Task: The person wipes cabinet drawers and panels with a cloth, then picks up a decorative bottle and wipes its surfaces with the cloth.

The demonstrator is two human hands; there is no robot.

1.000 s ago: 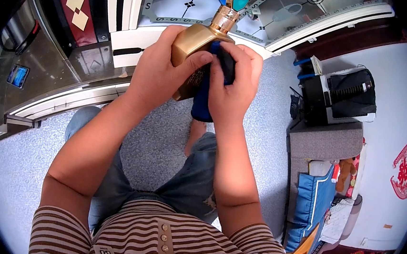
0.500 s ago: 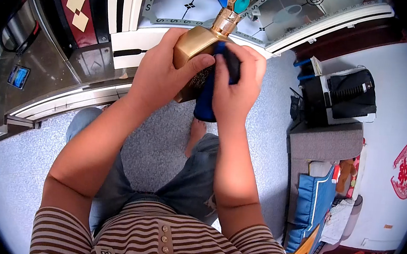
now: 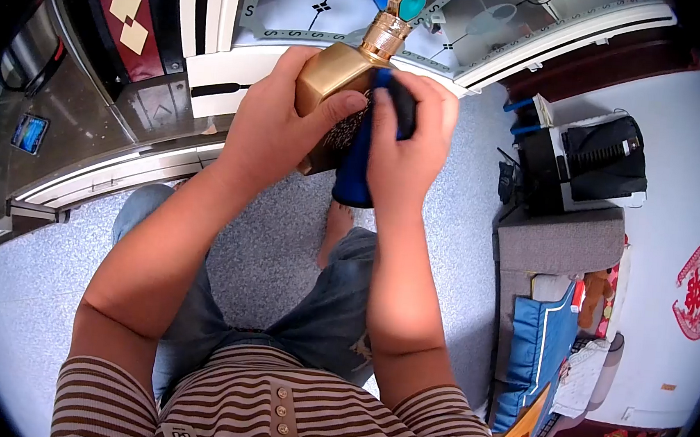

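Observation:
A gold, angular bottle with a ribbed neck and a teal-faced stopper is tilted up to the right. My left hand is wrapped round its left side, the thumb lying across the dark, patterned face. Pressed to the bottle's right side is a dark blue cloth-like item, with a black part at its upper right. My right hand grips this blue item, fingers bent over its top. The bottle's lower face is partly hidden behind the blue item and my left thumb.
Ahead stands a glass-panelled cabinet with a white frame. A dark counter at the left bears a phone. On the right are a grey sofa, a blue cushion and a black bag. Speckled floor lies below.
My right hand and the blue item have shifted slightly right along the bottle compared with one second ago. My left hand keeps its hold on the bottle, nearly unmoved.

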